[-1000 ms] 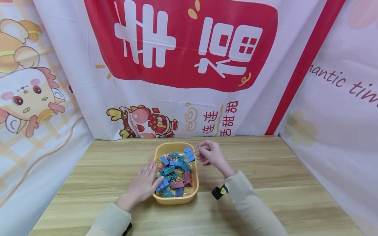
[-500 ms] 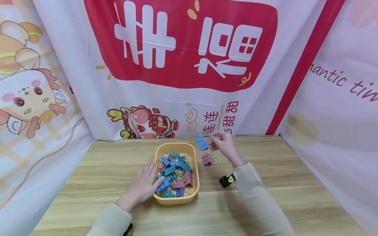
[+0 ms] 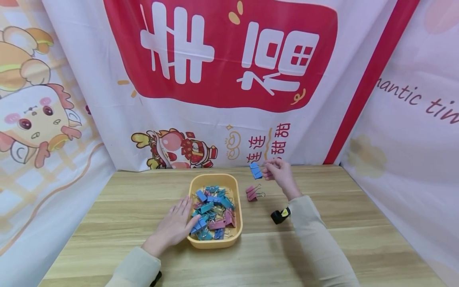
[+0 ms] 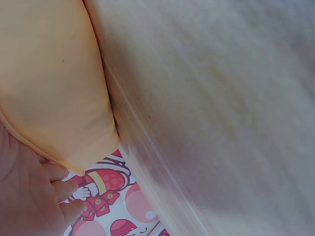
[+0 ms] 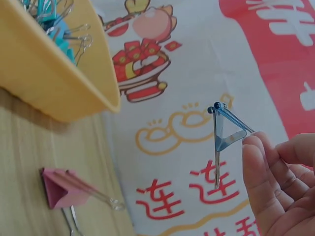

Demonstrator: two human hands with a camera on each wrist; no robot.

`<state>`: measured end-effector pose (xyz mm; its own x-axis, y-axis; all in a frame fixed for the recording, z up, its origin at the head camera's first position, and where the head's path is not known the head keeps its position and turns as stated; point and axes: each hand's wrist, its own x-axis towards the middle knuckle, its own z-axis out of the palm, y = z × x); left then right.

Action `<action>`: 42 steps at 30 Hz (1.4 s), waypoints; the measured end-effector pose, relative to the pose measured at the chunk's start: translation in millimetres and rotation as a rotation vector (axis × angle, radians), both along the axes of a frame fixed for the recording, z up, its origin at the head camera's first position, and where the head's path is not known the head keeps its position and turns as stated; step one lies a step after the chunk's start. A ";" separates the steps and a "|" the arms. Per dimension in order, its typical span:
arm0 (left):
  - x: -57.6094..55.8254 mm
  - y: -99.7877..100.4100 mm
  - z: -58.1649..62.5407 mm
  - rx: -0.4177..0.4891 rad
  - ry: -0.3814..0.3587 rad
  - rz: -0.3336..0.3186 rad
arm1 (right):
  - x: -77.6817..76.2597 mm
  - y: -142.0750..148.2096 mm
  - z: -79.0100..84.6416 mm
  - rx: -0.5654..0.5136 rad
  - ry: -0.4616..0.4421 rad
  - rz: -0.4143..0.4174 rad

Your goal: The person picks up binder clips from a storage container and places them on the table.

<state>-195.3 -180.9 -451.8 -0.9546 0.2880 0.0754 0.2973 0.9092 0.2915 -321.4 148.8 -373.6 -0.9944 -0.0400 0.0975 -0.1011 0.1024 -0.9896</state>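
Note:
A blue binder clip (image 3: pixel 256 170) hangs above the back of the table, pinched by one wire handle in my right hand (image 3: pixel 281 175). In the right wrist view the same blue clip (image 5: pixel 227 130) shows end-on at the fingertips. My left hand (image 3: pixel 173 223) lies along the left side of a yellow plastic basket (image 3: pixel 238 229), fingers straight, thumb over the rim. Several blue, teal and pink binder clips (image 3: pixel 216 224) lie in the basket. One pink binder clip (image 3: pixel 252 193) rests on the table right of the basket, below my right hand.
The wooden table (image 3: pixel 322 239) runs up to a white printed cloth (image 3: pixel 305 131) at its back edge. Further printed cloths (image 3: pixel 401 131) close off both sides. A black wrist camera (image 3: pixel 279 215) sits at the right sleeve.
My right hand has carried the blue binder clip rightward from over the basket's edge, past the pink clip, to the back of the table. The left hand stays at the basket.

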 end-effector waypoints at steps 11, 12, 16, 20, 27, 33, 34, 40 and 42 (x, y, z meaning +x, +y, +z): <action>0.1 0.7 0.2 -0.003 -0.010 0.000 | -12.0 16.8 -25.3 0.018 -0.053 -0.059; 0.1 0.6 0.1 -0.003 -0.010 0.000 | -12.7 18.3 -27.7 0.017 -0.055 -0.060; -0.1 0.3 -0.1 -0.002 -0.008 0.000 | -14.8 23.5 -36.6 0.003 -0.049 -0.069; -0.1 0.1 0.0 0.001 -0.010 0.002 | -15.6 28.4 -44.2 0.008 -0.041 -0.082; -0.4 -0.2 -0.2 -0.001 -0.009 0.003 | -18.2 35.3 -58.2 0.046 -0.091 -0.120; -0.1 0.1 0.1 -0.002 -0.016 0.005 | -18.3 38.9 -70.9 0.088 -0.111 -0.132; 0.1 0.2 0.3 -0.002 -0.017 0.006 | -18.2 39.3 -72.9 0.087 -0.111 -0.131; 0.8 0.5 1.8 0.002 -0.019 0.005 | -18.4 42.8 -83.7 0.081 -0.127 -0.120; 0.7 0.4 1.7 0.001 -0.018 0.004 | -17.5 44.2 -86.1 0.098 -0.122 -0.113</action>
